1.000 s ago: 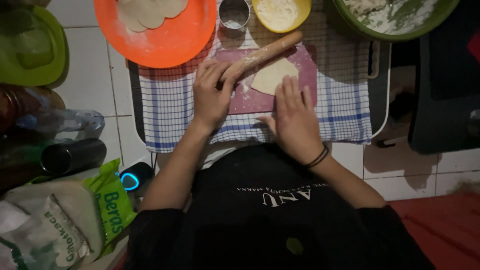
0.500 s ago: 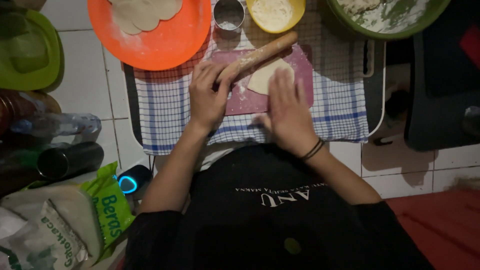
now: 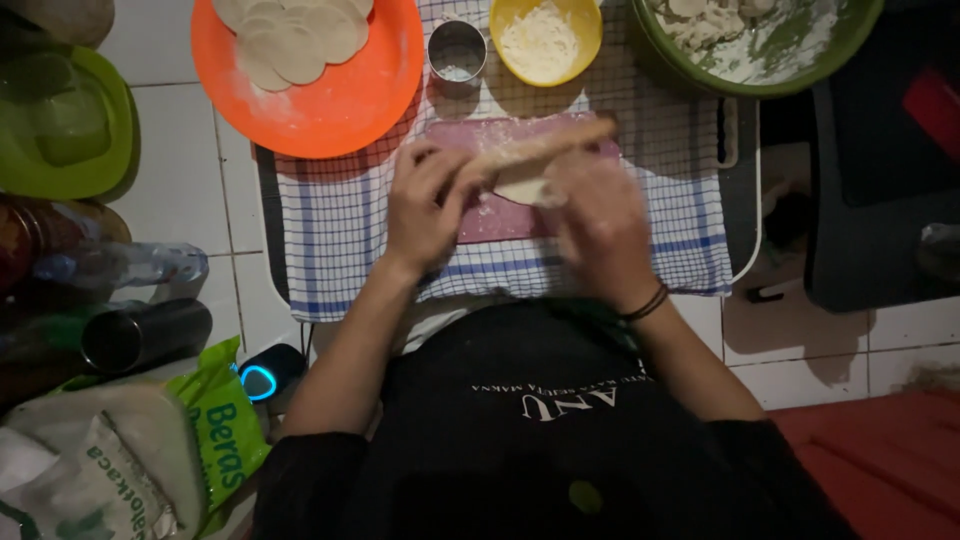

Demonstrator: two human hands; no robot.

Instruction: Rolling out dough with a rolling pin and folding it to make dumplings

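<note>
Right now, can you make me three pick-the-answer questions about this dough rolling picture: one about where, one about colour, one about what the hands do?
1. Where are the flat dough rounds stacked?
A. on the orange plate
B. in the yellow bowl
C. on the floor

2. What colour is the board under the dough piece?
A. blue
B. pink
C. black

3. What are the left hand and right hand doing?
A. resting apart on the checked cloth
B. holding a bottle
C. both on the rolling pin

Answers: 1 A, pale rounds lie on the orange plate. 2 B, pink shows around the dough. 3 C, both hands press the pin.
</note>
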